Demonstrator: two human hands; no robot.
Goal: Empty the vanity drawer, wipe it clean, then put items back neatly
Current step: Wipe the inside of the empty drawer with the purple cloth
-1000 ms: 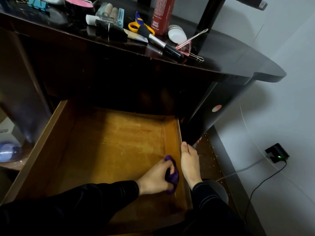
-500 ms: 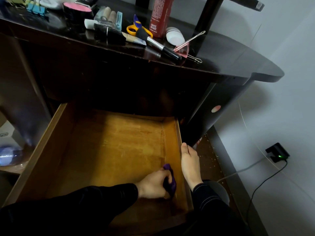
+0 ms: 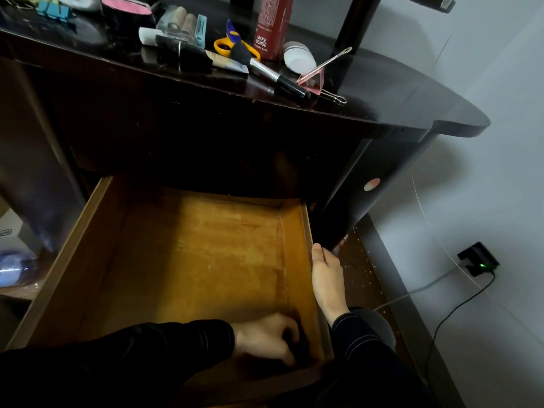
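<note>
The left hand (image 3: pixel 265 338), fingers curled round a dark cloth (image 3: pixel 300 343), pressed into the near right corner of the emptied drawer (image 3: pixel 203 260). Just beside it, the right hand (image 3: pixel 326 278) lay along the side wall, fingers hidden. Firm strokes into the seam would likely clean best.

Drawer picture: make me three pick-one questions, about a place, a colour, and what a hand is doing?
1. Where does the right hand rest? A on the drawer's right rim; B behind the person's back; C up in the air.
2. What colour is the tall bottle on the vanity top? A green; B blue; C red.
3. What is the left hand doing? A lying flat; B gripping a dark cloth; C pointing.
A: thumb lies along the rim. C: it is plainly red. B: fingers curl round the cloth.
</note>
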